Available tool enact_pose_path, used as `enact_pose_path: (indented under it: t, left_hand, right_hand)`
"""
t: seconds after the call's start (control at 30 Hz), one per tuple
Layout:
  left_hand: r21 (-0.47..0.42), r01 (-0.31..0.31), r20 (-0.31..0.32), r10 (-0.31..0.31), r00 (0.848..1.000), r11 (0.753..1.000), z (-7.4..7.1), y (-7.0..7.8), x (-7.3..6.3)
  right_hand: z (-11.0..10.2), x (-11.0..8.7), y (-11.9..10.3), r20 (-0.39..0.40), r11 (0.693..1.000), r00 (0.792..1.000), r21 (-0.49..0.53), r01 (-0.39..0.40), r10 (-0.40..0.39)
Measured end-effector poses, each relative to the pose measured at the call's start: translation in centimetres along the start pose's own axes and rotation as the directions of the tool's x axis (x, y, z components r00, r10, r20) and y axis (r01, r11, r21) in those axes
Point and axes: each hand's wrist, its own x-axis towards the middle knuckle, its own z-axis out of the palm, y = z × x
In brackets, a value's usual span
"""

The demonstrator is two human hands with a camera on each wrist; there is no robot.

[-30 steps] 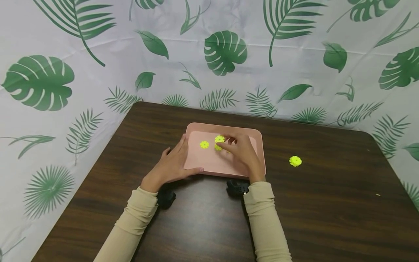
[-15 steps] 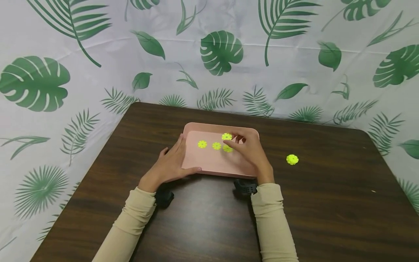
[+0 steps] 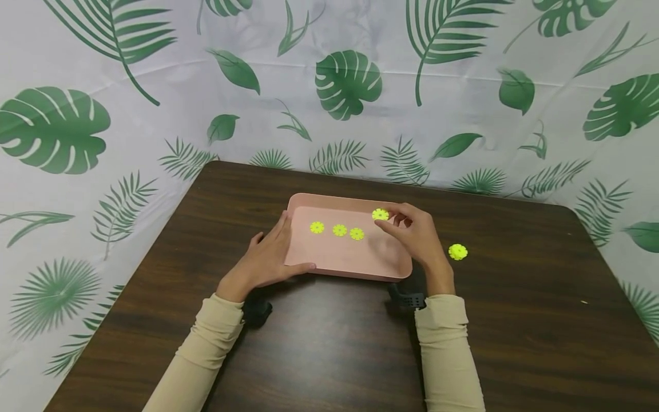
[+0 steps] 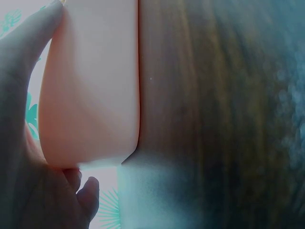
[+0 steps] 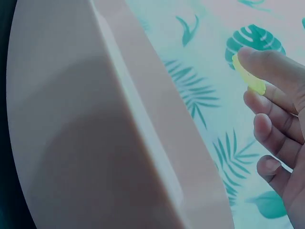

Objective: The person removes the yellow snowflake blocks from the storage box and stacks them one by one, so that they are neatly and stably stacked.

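Over the right part of the pink tray [image 3: 334,257], my right hand [image 3: 419,232] pinches a yellow flower-shaped disc [image 3: 380,214] between thumb and fingers. The right wrist view shows that disc [image 5: 249,76] nearly edge-on, held above the tray's wall. Three like discs lie in a row on the tray floor: a left disc [image 3: 317,228], a middle disc [image 3: 340,230] and a right disc [image 3: 357,234]. My left hand [image 3: 262,260] rests against the tray's left end, fingers along its side and thumb at the front rim. In the left wrist view it touches the tray's corner [image 4: 95,95].
A small pile of yellow discs [image 3: 457,252] sits on the dark wooden table [image 3: 515,320], right of the tray. A tiny pale scrap [image 3: 584,302] lies farther right. Behind the table hangs a white cloth [image 3: 288,114] printed with green leaves.
My right hand has moved to the right over the tray with its pinched disc, uncovering the right disc on the tray floor. My left hand stays at the tray's left end.
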Motion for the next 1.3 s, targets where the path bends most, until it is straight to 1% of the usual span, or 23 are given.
enact_pose_path:
  t: [0.23,0.63,0.93,1.13,1.3]
  left_hand:
    - [-0.001,0.006,0.002,-0.006,1.0,1.0,0.1,-0.1,0.0]
    - [-0.001,0.002,0.002,-0.002,1.0,1.0,0.2,-0.1,0.0]
    - [-0.009,-0.005,-0.007,0.005,1.0,1.0,0.1,-0.1,0.1]
    - [0.0,-0.014,-0.018,0.014,1.0,1.0,0.1,-0.1,0.2]
    - [-0.003,-0.017,-0.023,0.017,1.0,1.0,0.1,-0.1,0.2]
  right_hand:
    - [-1.3,-0.6,0.9,-0.035,1.0,0.999,-0.014,0.007,-0.008]
    - [-4.6,-2.0,3.0,-0.082,0.993,0.995,-0.096,-0.072,0.064]
    - [-7.1,-3.5,4.3,-0.126,0.978,0.984,-0.148,-0.147,0.128]
    - [-8.4,-4.1,5.2,-0.167,0.978,0.977,-0.141,-0.156,0.131]
    - [-9.0,-4.5,5.8,-0.208,0.977,0.97,-0.144,-0.158,0.126]
